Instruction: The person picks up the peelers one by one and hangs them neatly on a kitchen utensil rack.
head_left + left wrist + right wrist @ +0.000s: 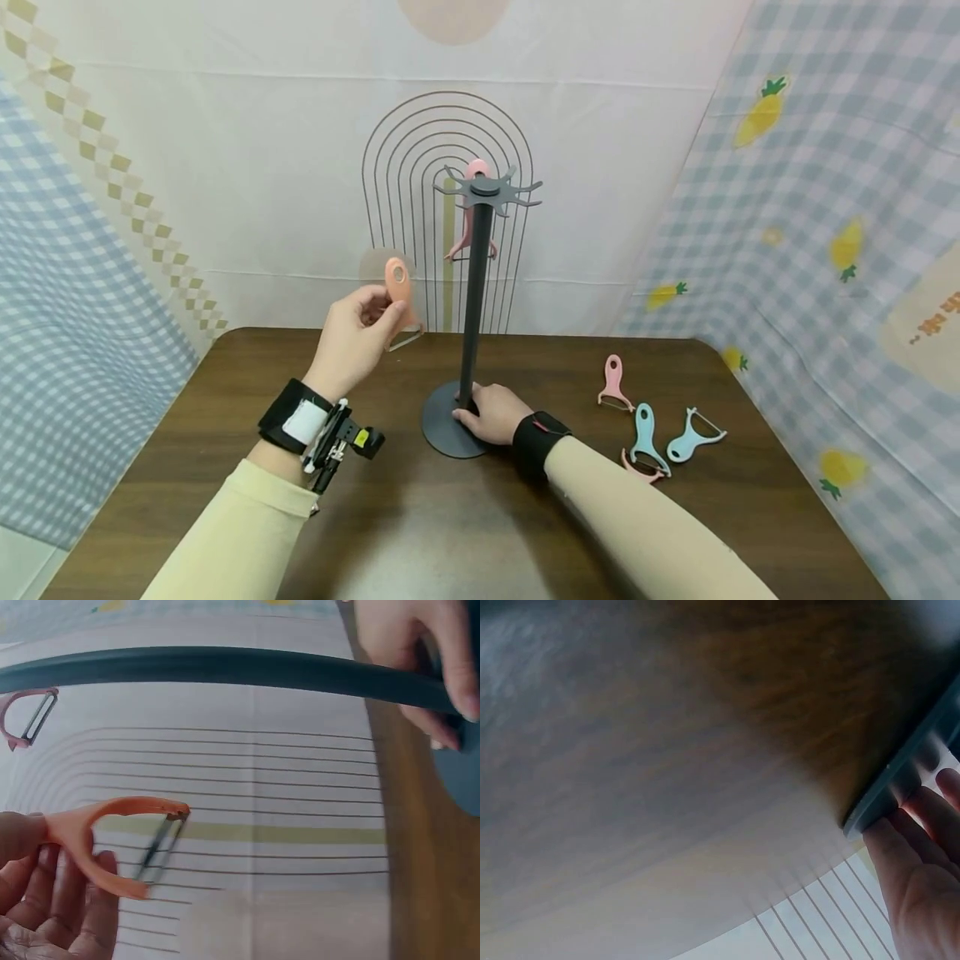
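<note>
An orange Y-shaped peeler (399,287) is pinched by my left hand (351,337), handle end up, left of the dark grey stand (474,308). Its metal blade (159,847) points away from the fingers in the left wrist view. My right hand (495,412) grips the foot of the pole, thumb and fingers on either side, just above the round base (442,421). The right wrist view shows its fingers (922,855) by the base's edge. On the stand's hooked top (486,190) hangs a pink peeler (477,171), partly hidden behind the pole.
Right of the stand, several peelers lie on the brown table (585,517): a pink one (613,379), a blue one (644,425) overlapping a paler pink one (637,473), and another blue one (684,446). Patterned cloth (637,167) surrounds the table's back and sides.
</note>
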Motion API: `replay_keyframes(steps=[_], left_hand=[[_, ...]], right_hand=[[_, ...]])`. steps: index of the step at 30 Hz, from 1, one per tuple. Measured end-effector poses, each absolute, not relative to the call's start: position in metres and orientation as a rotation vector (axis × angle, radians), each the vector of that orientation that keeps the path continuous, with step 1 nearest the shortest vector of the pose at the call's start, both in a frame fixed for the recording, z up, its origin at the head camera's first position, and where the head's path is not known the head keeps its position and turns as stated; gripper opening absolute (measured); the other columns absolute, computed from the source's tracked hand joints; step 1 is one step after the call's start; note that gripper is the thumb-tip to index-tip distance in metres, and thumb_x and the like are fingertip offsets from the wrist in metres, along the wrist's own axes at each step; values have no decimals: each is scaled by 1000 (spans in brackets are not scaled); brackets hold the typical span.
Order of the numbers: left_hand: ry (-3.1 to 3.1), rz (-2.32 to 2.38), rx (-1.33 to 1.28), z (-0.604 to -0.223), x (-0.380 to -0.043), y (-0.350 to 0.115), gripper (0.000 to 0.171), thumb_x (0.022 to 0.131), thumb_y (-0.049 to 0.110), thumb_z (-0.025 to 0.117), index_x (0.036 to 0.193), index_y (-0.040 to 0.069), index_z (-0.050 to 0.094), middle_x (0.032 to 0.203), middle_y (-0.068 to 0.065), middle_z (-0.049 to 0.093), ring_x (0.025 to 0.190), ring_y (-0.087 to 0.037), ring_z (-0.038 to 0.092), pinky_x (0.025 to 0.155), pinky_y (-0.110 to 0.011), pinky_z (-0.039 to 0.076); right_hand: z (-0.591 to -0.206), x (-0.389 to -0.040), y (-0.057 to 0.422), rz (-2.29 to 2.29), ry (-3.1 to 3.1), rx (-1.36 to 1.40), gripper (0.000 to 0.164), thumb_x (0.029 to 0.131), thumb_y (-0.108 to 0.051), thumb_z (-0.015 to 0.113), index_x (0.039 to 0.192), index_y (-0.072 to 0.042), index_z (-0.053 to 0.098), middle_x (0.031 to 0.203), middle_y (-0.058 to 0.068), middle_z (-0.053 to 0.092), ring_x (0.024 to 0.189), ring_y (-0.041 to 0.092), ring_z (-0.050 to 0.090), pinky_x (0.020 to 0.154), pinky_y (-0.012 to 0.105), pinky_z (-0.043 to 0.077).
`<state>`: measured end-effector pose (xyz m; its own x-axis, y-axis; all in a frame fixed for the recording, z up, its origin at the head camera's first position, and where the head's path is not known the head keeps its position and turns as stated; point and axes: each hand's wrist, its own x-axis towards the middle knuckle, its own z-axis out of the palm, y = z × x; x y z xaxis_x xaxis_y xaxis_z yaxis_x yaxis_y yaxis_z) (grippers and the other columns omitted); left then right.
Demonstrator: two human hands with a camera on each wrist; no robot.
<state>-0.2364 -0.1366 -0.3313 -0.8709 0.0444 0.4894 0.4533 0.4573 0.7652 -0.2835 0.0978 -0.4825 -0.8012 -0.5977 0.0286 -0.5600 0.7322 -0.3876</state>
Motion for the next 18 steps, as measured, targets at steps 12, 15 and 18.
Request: replay_keyframes(steps=[12, 15, 18], left_hand=[[-2227, -1332, -503, -287, -247, -117, 20, 98, 13, 58, 113, 3, 65, 88, -8, 66, 76, -16, 58, 65, -26, 46], [-2201, -1339, -514, -281, -250, -113, 23, 98, 16, 59, 116, 3, 65, 91, -8, 67, 77, -15, 60, 65, -25, 47], [-2164, -1354, -519, -276, -253, -109, 25, 98, 19, 59, 118, 5, 66, 94, -6, 69, 78, -13, 62, 66, -24, 48]], right_hand=[[-481, -279, 94, -585, 2816, -941, 40, 97, -39, 57, 126, -11, 61, 109, 7, 69, 97, 20, 66, 89, 35, 50], [-480, -279, 95, -584, 2822, -939, 40, 97, -39, 57, 125, -11, 61, 107, 7, 70, 96, 20, 66, 88, 35, 50], [-480, -280, 97, -580, 2821, -934, 40, 97, -39, 57, 126, -11, 61, 106, 7, 70, 94, 19, 66, 87, 35, 50]])
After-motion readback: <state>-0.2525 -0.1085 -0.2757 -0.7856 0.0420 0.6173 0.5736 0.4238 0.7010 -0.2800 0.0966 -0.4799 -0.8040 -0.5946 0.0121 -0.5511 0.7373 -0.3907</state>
